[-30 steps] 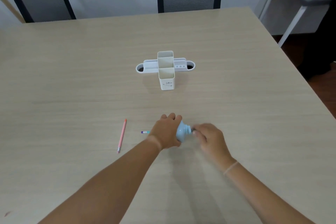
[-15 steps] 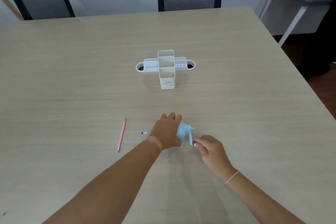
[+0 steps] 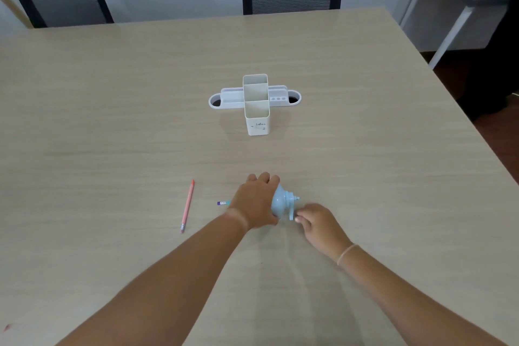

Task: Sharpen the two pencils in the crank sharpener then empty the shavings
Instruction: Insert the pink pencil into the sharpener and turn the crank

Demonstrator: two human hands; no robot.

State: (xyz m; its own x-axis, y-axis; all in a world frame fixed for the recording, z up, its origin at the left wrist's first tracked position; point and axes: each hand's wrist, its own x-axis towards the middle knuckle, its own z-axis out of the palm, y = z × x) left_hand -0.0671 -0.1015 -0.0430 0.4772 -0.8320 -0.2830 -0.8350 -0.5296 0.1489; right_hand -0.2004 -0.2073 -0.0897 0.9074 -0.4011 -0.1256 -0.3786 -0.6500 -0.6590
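Blue sharpener (image 3: 281,202) gripped by left hand (image 3: 257,202); right hand (image 3: 316,222) pinches crank (image 3: 292,213). First pencil (image 3: 223,202) inserted, grinding under way. Next, likely: swap in pink pencil (image 3: 187,206).

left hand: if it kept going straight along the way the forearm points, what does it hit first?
The left hand already rests on the blue sharpener. Past that, its line runs up-right over bare table; it looks free to the edge, and probably passes right of the white organizer.
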